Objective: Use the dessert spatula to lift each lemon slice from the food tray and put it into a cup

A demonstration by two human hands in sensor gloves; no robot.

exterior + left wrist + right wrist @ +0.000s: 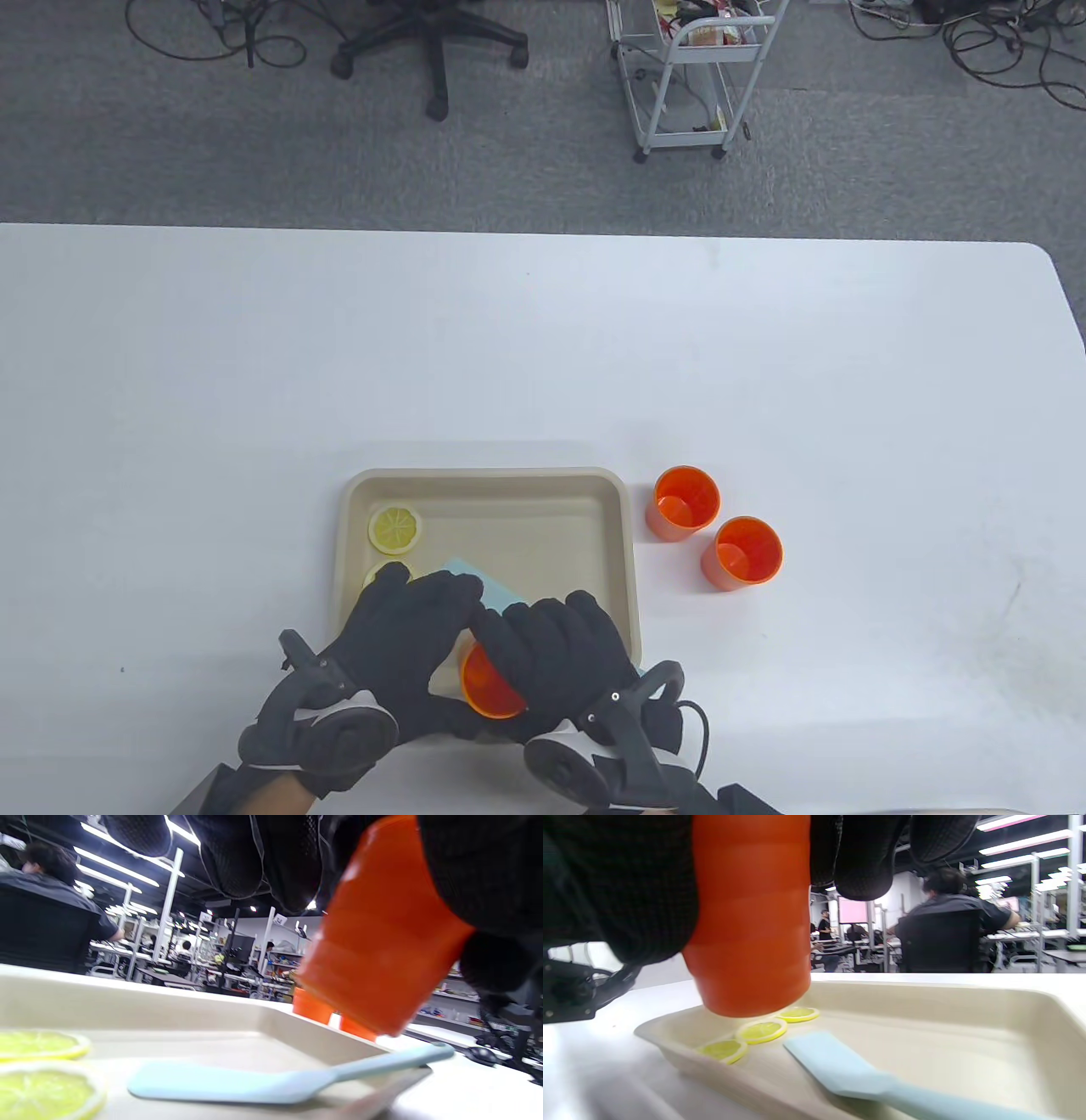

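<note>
Both gloved hands hold one orange cup (pixel 490 683) (pixel 382 955) (pixel 751 921), tilted a little above the near edge of the beige food tray (pixel 488 475). My left hand (pixel 416 628) grips the cup's left side and my right hand (pixel 551 645) its right side. A light blue dessert spatula (pixel 488 590) (pixel 237 1082) (pixel 848 1073) lies in the tray with its handle over the near right rim; no hand holds it. Lemon slices (pixel 395 529) (pixel 761 1030) lie at the tray's left end: three show in the right wrist view, and the left hand partly covers them in the table view.
Two more orange cups (pixel 685 503) (pixel 741 553) stand upright on the table just right of the tray. Beyond the table's far edge are an office chair (pixel 433 42) and a white cart (pixel 691 76). People sit at desks in the background of the wrist views.
</note>
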